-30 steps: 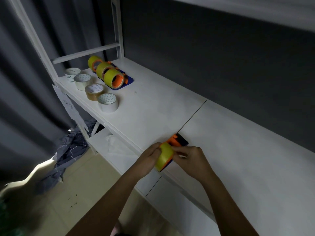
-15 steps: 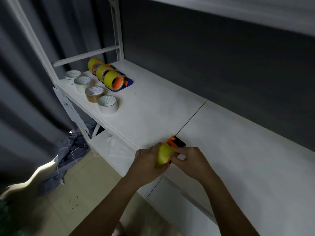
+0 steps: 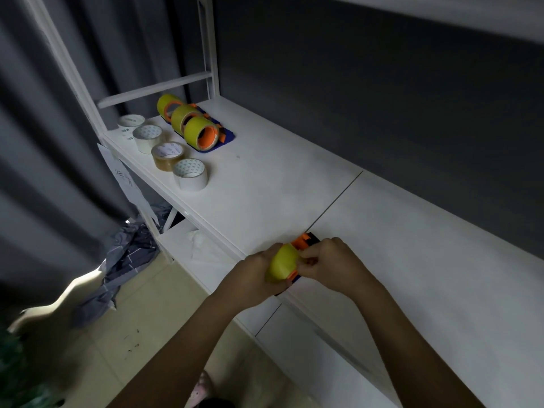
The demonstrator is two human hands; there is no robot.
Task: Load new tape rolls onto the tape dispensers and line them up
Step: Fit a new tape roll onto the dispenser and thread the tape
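White desk (image 3: 265, 184) runs diag from far left to near right; thin dark seam crosses it just beyond the hands. White frame w/ crossbar (image 3: 153, 89) stands at desk's far-left end. Dark grey wall (image 3: 382, 98) behind, grey curtain (image 3: 44, 128) on left. Lower white shelf shows under desk edge. Pale floor below w/ crumpled grey-blue cloth (image 3: 123, 260) and a bright light patch. Paper sheet (image 3: 129, 187) hangs off desk's left edge.

Far-left corner: three loaded dispensers (image 3: 191, 125), yellow rolls on orange hubs, in a tight row on dark blue bases. Just beside them, toward desk edge, four loose rolls (image 3: 164, 151) lie flat in a line: three whitish, one brown.

Near desk front edge: left hand (image 3: 253, 275) wraps round the yellow tape roll (image 3: 282, 262), fingers curled on its outer face. Right hand (image 3: 329, 263) has fingers bent, pinching at roll's right side where it meets the orange dispenser (image 3: 303, 241). Roll sits on/against that dispenser; can't tell if fully seated.

Hard to see: scene is dim. Most of the dispenser is hidden by roll + both hands, only orange top and a dark strip below show. What exactly right fingertips pinch — tape end or hub — unclear. Print on loose rolls' cores unreadable. Something pinkish at bottom edge, cut off.
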